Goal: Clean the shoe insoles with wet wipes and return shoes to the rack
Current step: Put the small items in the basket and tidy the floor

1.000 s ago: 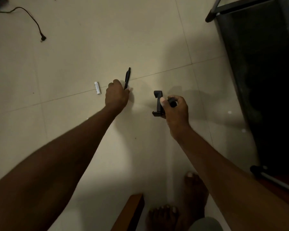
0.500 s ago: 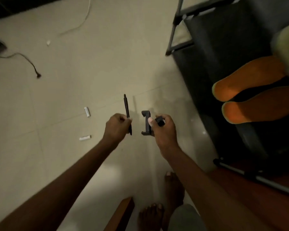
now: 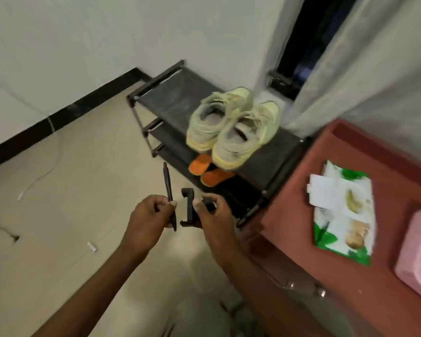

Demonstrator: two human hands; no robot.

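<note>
A pair of pale green sneakers (image 3: 231, 127) stands on the top shelf of a black shoe rack (image 3: 170, 98) against the wall. Two orange insoles (image 3: 208, 170) lie on a lower shelf, partly hidden under the sneakers. A green and white pack of wet wipes (image 3: 343, 212) rests on the red-brown table (image 3: 301, 239) to the right. My left hand (image 3: 148, 222) grips a black pen upright. My right hand (image 3: 212, 220) holds a black clamp-like holder (image 3: 187, 207). Both hands hover over the floor in front of the rack.
A pink object (image 3: 418, 251) sits at the table's right edge. A grey curtain (image 3: 350, 69) hangs behind the rack beside a dark window. A white cable (image 3: 41, 173), a small white piece (image 3: 92, 246) and a dark cord end (image 3: 12, 237) lie on the beige floor.
My view has lifted from the floor to the rack, sneakers and table. Both hands rose with the pen and holder still in them and came closer together.
</note>
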